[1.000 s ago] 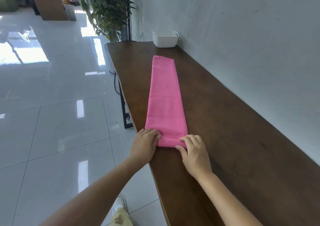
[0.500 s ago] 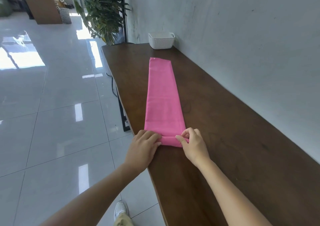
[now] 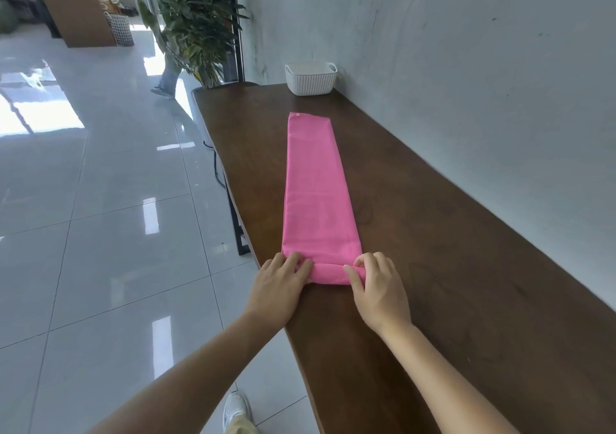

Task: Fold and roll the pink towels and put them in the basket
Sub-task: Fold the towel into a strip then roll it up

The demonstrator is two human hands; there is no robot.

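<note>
Long folded pink towel (image 3: 316, 187), near end rolled; my left hand (image 3: 278, 287) and right hand (image 3: 380, 288) grip that roll. Dark table (image 3: 443, 267), white wall (image 3: 466, 67).

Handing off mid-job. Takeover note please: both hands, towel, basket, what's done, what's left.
Left hand grips the left end of the started roll; right hand pinches its right end.
Pink towel: folded into a long strip on the wooden table, only the near end rolled.
White basket: at the table's far end by the wall; no towel visible in it.
Done: folding, first turn. Left: roll to the far end, place it in the basket.
</note>
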